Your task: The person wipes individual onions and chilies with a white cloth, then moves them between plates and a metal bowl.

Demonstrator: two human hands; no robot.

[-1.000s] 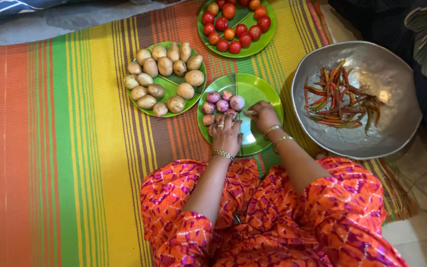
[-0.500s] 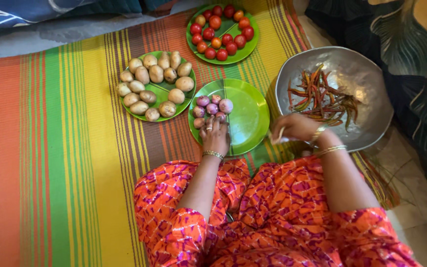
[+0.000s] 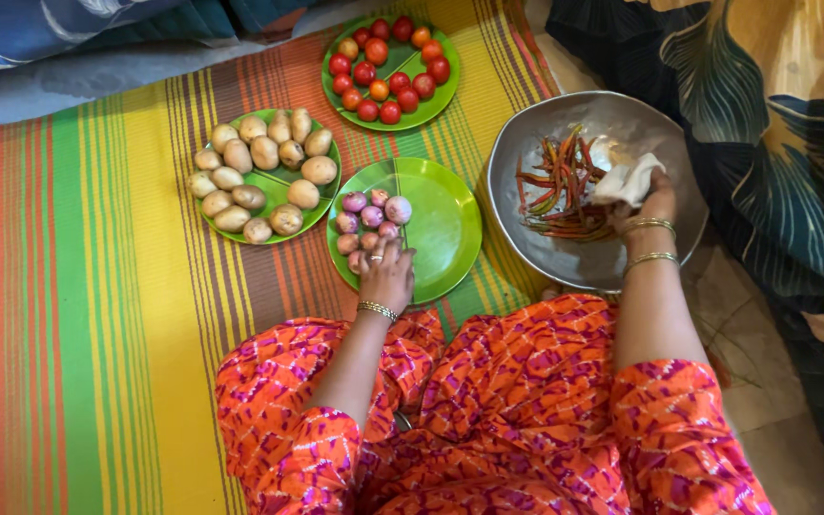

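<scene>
Striped floor mat [image 3: 97, 286] carries the plates. Left hand [image 3: 388, 275] rests fingers-down on the small onions [image 3: 371, 217] at 9 o'clock of the green plate [image 3: 445, 229]; grip cannot be confirmed. Right hand [image 3: 648, 195] pinches pale papery peel [image 3: 625, 181] over the metal bowl [image 3: 574, 257]. Onions likely handle firm, light, prone to rolling; grasp around the middle.

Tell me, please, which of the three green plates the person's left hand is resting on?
The left hand rests on the nearest green plate, the one holding small purple onions. The other two, farther away, hold potatoes and tomatoes.
</scene>
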